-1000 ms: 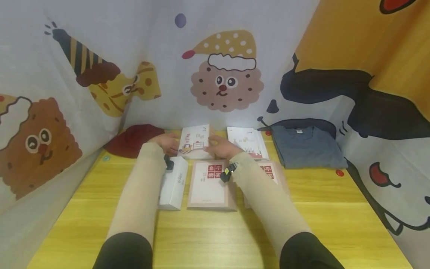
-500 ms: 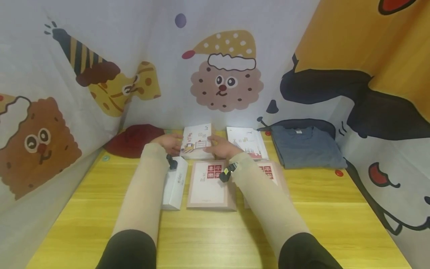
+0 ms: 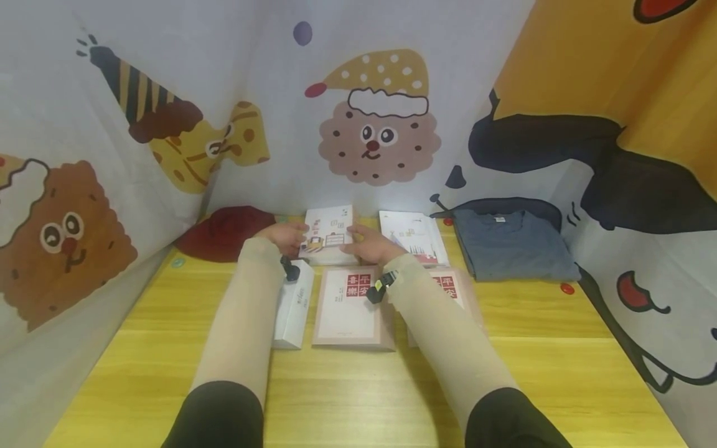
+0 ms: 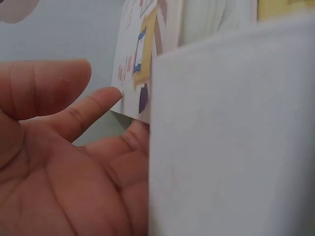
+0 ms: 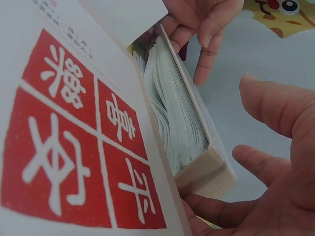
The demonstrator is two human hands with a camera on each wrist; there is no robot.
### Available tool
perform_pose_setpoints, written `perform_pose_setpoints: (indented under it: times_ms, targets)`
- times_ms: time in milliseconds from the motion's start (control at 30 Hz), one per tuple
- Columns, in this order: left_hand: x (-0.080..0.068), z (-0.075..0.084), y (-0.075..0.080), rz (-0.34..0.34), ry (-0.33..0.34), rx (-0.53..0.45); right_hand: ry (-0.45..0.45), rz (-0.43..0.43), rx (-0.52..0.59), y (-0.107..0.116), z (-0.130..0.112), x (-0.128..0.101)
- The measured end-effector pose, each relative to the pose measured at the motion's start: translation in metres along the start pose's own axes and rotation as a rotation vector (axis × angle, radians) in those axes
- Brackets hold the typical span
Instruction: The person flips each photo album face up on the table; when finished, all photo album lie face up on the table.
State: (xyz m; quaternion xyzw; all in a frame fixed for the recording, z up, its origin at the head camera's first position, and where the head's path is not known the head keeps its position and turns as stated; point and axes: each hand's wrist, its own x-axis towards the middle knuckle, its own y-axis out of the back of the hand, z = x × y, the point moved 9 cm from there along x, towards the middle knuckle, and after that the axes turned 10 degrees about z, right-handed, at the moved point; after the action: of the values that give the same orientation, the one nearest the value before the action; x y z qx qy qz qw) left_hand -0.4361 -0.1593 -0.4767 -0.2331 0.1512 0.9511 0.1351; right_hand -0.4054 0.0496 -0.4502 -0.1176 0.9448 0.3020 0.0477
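A thick white book with a cartoon street print lies at the back centre of the table. Its pages face my right wrist camera, and the beige spine is on the right. My left hand is at the book's left edge, fingers extended against it; in the left wrist view that palm faces the cover with the index fingertip at its edge. On the book's other side, my right hand has its fingertips at the right edge, thumb and fingers spread apart.
Nearer me stand a white box and two pinkish packs with red characters, one in the centre and one partly behind my right arm. A second white printed book, a folded grey-blue shirt and a dark red hat line the back.
The white book has shifted slightly right and my left hand has moved right along with it. My right hand has stayed nearly in place.
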Motion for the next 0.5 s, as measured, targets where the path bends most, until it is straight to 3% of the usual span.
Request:
perform_pose_setpoints:
  times_ms: [267, 500]
  targets:
    - [-0.0024, -0.0009, -0.0041, -0.054, -0.005, -0.103, 0.0, -0.013, 0.009, -0.0006, -0.0006, -0.0025]
    - [-0.0075, 0.0018, -0.0056, -0.032, -0.002, -0.18, -0.058, -0.004, -0.014, 0.0001, 0.0022, -0.0038]
